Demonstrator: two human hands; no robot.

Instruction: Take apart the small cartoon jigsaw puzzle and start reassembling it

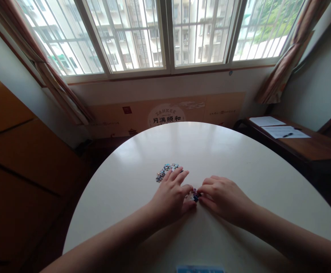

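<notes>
Between my hands, small joined jigsaw puzzle pieces [194, 196] lie on the white round table [120, 197], partly hidden by fingers. My left hand [172, 193] grips their left side with thumb and forefinger, while its other fingers stretch forward. On the right, my right hand [221, 195] has its fingertips pinched at the dark edge of the same pieces; which piece it holds is mostly covered. A heap of loose jigsaw pieces [162, 172] sits just beyond my left hand, some of it behind the fingers.
At the table's near edge a blue printed item [199, 269] shows in part. To the right stands a brown wooden desk [322, 146] with papers [282, 131] and a pen [287, 135]. A printed cardboard panel [105, 113] leans below the barred window [137, 34]. Wooden cabinets [14, 182] are at left.
</notes>
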